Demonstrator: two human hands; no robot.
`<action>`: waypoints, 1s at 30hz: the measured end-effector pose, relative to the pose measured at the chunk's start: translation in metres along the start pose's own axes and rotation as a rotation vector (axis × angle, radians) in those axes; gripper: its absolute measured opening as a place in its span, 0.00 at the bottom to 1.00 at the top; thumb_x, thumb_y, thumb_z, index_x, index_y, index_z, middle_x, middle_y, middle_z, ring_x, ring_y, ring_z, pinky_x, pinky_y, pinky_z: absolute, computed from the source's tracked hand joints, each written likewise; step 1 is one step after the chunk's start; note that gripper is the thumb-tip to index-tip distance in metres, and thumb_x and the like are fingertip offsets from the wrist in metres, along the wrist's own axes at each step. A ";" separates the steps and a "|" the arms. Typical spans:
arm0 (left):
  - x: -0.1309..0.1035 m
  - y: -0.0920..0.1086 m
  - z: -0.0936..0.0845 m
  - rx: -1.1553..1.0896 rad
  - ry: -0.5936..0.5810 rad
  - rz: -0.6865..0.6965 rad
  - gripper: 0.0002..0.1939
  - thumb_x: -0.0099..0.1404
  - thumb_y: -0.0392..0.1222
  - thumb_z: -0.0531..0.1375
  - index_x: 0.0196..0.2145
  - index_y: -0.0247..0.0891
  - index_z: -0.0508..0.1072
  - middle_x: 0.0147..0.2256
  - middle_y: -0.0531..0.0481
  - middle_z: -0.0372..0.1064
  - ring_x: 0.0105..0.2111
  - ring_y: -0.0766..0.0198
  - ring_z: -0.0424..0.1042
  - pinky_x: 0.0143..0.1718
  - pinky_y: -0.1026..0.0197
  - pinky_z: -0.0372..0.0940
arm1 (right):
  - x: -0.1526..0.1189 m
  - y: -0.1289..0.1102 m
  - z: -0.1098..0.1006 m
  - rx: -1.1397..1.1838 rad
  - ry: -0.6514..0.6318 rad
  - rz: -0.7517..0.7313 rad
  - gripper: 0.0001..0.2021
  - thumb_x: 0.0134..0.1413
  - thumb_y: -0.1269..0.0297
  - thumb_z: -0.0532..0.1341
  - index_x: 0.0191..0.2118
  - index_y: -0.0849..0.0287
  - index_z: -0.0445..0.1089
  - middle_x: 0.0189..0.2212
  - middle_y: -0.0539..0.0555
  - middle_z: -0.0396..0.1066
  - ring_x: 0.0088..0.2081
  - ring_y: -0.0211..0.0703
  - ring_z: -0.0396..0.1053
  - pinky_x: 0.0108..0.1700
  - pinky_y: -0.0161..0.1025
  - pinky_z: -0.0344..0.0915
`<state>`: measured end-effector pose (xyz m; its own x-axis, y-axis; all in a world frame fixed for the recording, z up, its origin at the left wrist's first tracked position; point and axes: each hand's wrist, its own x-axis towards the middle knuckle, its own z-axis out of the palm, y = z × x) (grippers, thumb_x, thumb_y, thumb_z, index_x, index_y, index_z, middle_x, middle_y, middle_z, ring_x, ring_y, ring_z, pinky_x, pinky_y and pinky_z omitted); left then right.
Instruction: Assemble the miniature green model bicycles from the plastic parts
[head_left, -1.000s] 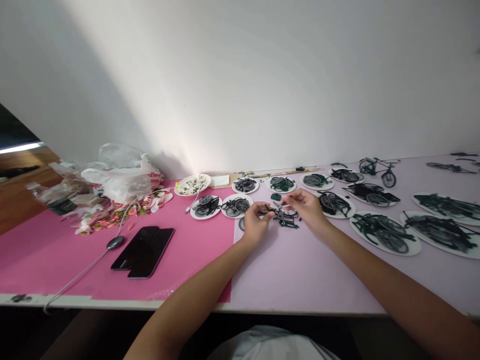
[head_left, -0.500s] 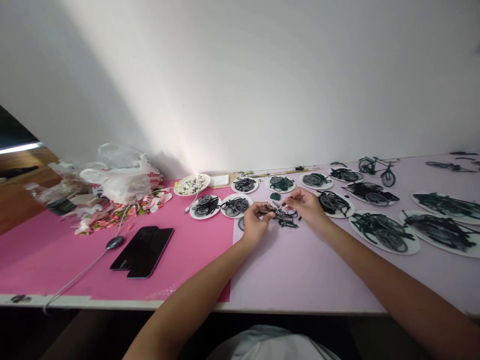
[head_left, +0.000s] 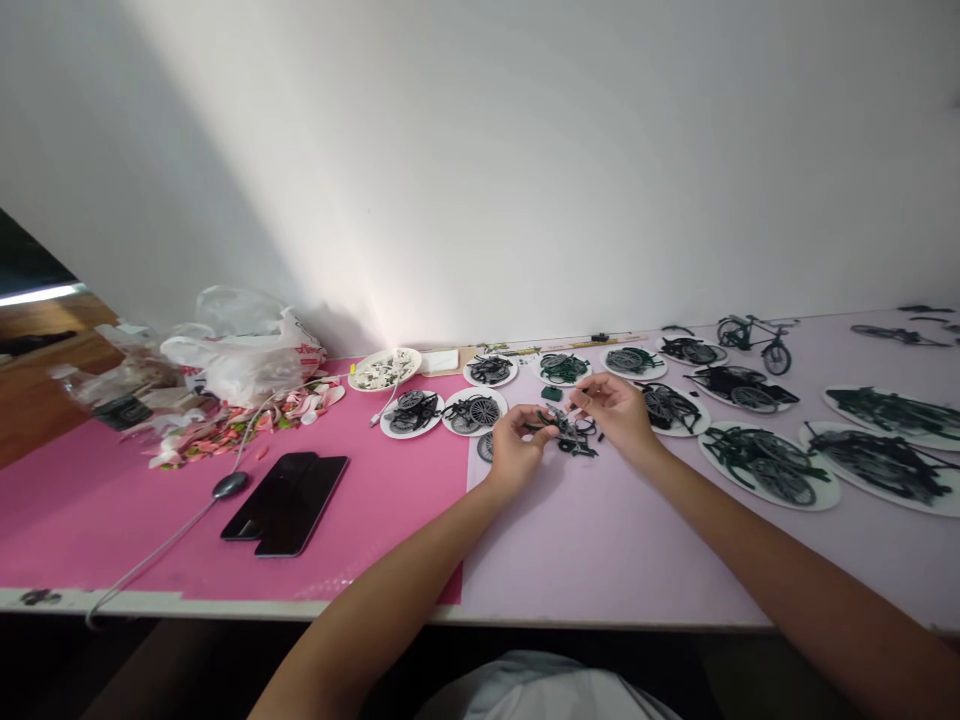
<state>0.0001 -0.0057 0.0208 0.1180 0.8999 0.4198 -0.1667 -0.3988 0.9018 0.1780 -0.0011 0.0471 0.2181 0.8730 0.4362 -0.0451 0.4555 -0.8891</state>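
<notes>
My left hand (head_left: pixel 517 445) is closed in a pinch on a dark green model bicycle part (head_left: pixel 537 422), held just above the table. Close by on the right, my right hand (head_left: pixel 616 408) has thumb and fingers pressed together on a thin, light-coloured piece (head_left: pixel 568 408), too small to name. Below and between the hands lie loose dark bicycle parts (head_left: pixel 577 440). A spoked wheel (head_left: pixel 485 447) is partly hidden behind my left hand. Just beyond the fingertips sits a small dark green block (head_left: pixel 551 393).
White plates of bicycle parts surround the hands, including one plate (head_left: pixel 825 496) at right. An assembled model bicycle (head_left: pixel 754 340) stands at the back. On the left are two phones (head_left: pixel 289 505), a cable with a dark oval piece (head_left: pixel 230 486), pink petals (head_left: pixel 217 440) and plastic bags (head_left: pixel 247 350).
My right hand has shifted very slightly, its fingertips a little further from my left hand. The thin light piece shows less than before. My left hand stays nearly in place.
</notes>
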 end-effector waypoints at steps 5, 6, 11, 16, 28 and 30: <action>0.001 0.000 0.001 -0.028 0.002 -0.006 0.12 0.56 0.39 0.72 0.36 0.37 0.75 0.38 0.45 0.77 0.36 0.60 0.76 0.43 0.57 0.71 | -0.003 0.000 0.001 -0.082 -0.056 0.009 0.21 0.47 0.44 0.74 0.38 0.58 0.82 0.33 0.57 0.82 0.33 0.50 0.80 0.36 0.45 0.79; 0.001 0.000 0.001 -0.038 0.007 -0.006 0.12 0.56 0.39 0.72 0.37 0.37 0.75 0.39 0.45 0.77 0.36 0.60 0.76 0.43 0.56 0.72 | -0.005 0.001 0.002 -0.091 -0.054 0.012 0.21 0.48 0.44 0.74 0.36 0.58 0.82 0.32 0.58 0.82 0.33 0.50 0.80 0.37 0.45 0.79; 0.001 0.001 0.000 -0.025 0.021 0.006 0.12 0.57 0.39 0.71 0.37 0.37 0.75 0.39 0.44 0.77 0.37 0.59 0.77 0.45 0.55 0.72 | -0.010 0.005 0.004 -0.185 -0.059 -0.053 0.19 0.51 0.44 0.73 0.35 0.57 0.81 0.32 0.56 0.81 0.34 0.50 0.79 0.39 0.45 0.77; 0.002 -0.002 -0.001 -0.020 0.040 -0.011 0.13 0.58 0.40 0.71 0.39 0.37 0.75 0.40 0.43 0.77 0.38 0.58 0.77 0.45 0.55 0.72 | -0.010 0.004 0.001 -0.349 -0.069 -0.148 0.17 0.57 0.44 0.68 0.37 0.55 0.80 0.38 0.56 0.81 0.42 0.52 0.78 0.44 0.46 0.74; 0.012 -0.005 -0.009 -0.032 0.133 -0.049 0.20 0.62 0.49 0.70 0.46 0.36 0.72 0.39 0.45 0.74 0.35 0.59 0.79 0.40 0.58 0.72 | -0.014 -0.010 -0.001 -0.557 -0.234 -0.248 0.23 0.65 0.44 0.60 0.26 0.57 0.69 0.21 0.48 0.66 0.25 0.39 0.61 0.29 0.37 0.59; 0.012 -0.005 -0.010 -0.025 0.150 -0.046 0.21 0.63 0.50 0.70 0.47 0.37 0.71 0.39 0.45 0.73 0.36 0.59 0.79 0.40 0.59 0.72 | -0.014 -0.012 -0.004 -0.589 -0.394 -0.193 0.23 0.63 0.44 0.63 0.24 0.57 0.70 0.17 0.46 0.62 0.21 0.37 0.57 0.26 0.36 0.54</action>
<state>-0.0071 0.0092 0.0200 -0.0208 0.9341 0.3564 -0.1894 -0.3537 0.9160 0.1790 -0.0196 0.0513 -0.2023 0.8350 0.5117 0.5141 0.5353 -0.6702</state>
